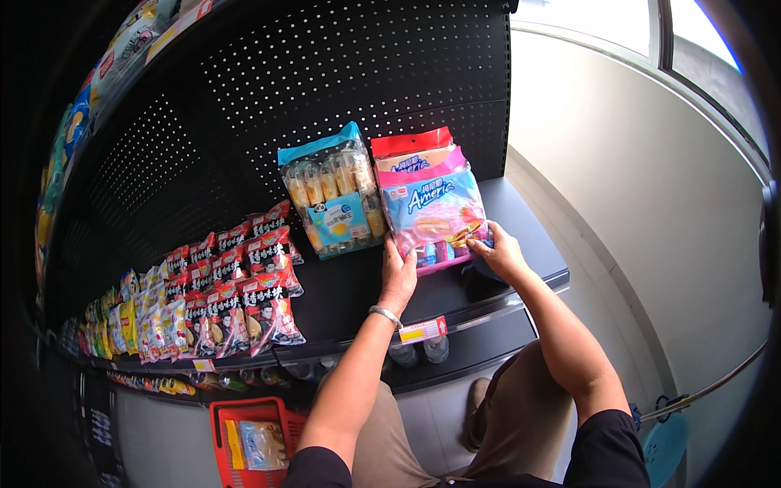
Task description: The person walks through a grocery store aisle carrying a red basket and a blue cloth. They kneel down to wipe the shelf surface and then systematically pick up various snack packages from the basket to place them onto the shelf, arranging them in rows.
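Both my hands hold a pink-and-blue snack bag [435, 207] by its lower corners, over the right end of the black shelf. My left hand [399, 276], with a bracelet at the wrist, grips the bag's lower left side. At its lower right corner, my right hand [500, 254] has its thumb on the front; its other fingers are partly hidden behind. Right behind this bag stands a similar bag with a red top [411, 145], mostly covered by it. Just left is a clear bag of wrapped snacks with a blue header and label [335, 195], upright on the shelf.
Rows of red-and-black snack bags [232, 293] fill the shelf leftward, then white and yellow packets [150, 317]. A perforated black back panel [342, 65] rises behind. Bottles [436, 348] stand on the lower shelf. A red basket [218, 423] holding a packet sits on the floor.
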Available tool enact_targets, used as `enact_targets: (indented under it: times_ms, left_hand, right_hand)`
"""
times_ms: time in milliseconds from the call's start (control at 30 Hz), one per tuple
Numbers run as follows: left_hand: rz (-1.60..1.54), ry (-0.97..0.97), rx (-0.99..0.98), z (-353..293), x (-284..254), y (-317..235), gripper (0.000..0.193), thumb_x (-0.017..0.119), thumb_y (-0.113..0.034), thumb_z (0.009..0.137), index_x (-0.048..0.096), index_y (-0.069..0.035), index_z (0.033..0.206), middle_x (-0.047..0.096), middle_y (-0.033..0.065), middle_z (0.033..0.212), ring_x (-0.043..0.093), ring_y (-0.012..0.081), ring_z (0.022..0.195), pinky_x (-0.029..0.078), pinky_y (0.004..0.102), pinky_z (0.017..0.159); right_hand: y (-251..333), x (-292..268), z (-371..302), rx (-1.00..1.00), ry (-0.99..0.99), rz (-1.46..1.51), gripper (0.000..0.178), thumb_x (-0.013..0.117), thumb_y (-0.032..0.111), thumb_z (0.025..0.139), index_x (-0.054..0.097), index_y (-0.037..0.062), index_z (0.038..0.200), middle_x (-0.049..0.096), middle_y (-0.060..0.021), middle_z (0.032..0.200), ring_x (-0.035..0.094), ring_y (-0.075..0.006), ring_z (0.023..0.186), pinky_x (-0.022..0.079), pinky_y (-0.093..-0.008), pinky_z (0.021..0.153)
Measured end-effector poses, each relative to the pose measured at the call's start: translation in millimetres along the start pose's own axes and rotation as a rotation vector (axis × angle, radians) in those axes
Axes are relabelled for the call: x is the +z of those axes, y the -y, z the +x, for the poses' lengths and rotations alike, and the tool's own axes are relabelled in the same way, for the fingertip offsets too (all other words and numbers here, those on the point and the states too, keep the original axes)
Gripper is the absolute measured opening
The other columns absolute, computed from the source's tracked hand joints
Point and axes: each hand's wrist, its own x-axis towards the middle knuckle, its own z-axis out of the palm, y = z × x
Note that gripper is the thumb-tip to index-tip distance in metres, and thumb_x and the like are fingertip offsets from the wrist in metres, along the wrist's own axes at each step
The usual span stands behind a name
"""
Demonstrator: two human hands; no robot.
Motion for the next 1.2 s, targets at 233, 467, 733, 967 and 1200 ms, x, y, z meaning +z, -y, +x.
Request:
enact_targets:
  times_ms: [233,467,733,967,1200]
  left_hand:
    - [0.100,-0.012,-0.088,-3,-9,-9,0.053,0.060,-0.019,0.093,0.038,0.001,0.138,0.053,0.0215,0.130,0.054,0.0319,0.117,0.043,0.0382,0.100]
    - [0.223,-0.076,0.009,-10,-28,-21,0.054,0.065,-0.018,0.088,0.043,0.003,0.132,0.053,0.0265,0.126,0.053,0.0393,0.116,0.044,0.0423,0.099]
    - [0.156,-0.227,0.382,-46,-109,-117,0.048,0.065,-0.004,0.086,0.049,-0.003,0.131,0.057,0.0152,0.126,0.059,0.0278,0.113,0.050,0.0371,0.092]
    - [0.432,-0.490,0.263,-203,-267,-105,0.041,0.061,0.001,0.087,0.053,0.000,0.127,0.058,0.0128,0.126,0.059,0.0238,0.114,0.047,0.0330,0.093]
    - [0.769,-1.047,-0.569,-517,-422,77,0.053,0.072,-0.008,0.079,0.051,0.008,0.125,0.056,0.0237,0.120,0.059,0.0339,0.107,0.046,0.0386,0.096]
  right_hand:
    - [3,-5,-1,0.074,-0.099,-0.131,0.075,0.077,0.043,0.080,0.048,-0.0024,0.133,0.065,-0.0222,0.116,0.064,-0.0356,0.107,0.050,-0.0404,0.091]
    - [15,-13,3,-0.096,-0.411,-0.145,0.061,0.077,0.028,0.081,0.051,0.0000,0.128,0.066,-0.0188,0.113,0.064,-0.0344,0.106,0.050,-0.0407,0.091]
    - [91,13,-23,-0.523,-0.295,0.181,0.044,0.068,0.008,0.088,0.053,0.0037,0.128,0.067,-0.0150,0.111,0.064,-0.0238,0.107,0.047,-0.0356,0.092]
    - [130,62,-45,-0.650,-0.051,0.305,0.044,0.063,0.008,0.092,0.051,0.0087,0.135,0.064,-0.0118,0.120,0.058,-0.0204,0.115,0.043,-0.0373,0.097]
    - [161,106,-65,-0.728,0.084,0.349,0.041,0.062,0.008,0.094,0.052,0.0093,0.134,0.064,-0.0098,0.122,0.061,-0.0195,0.113,0.044,-0.0376,0.101]
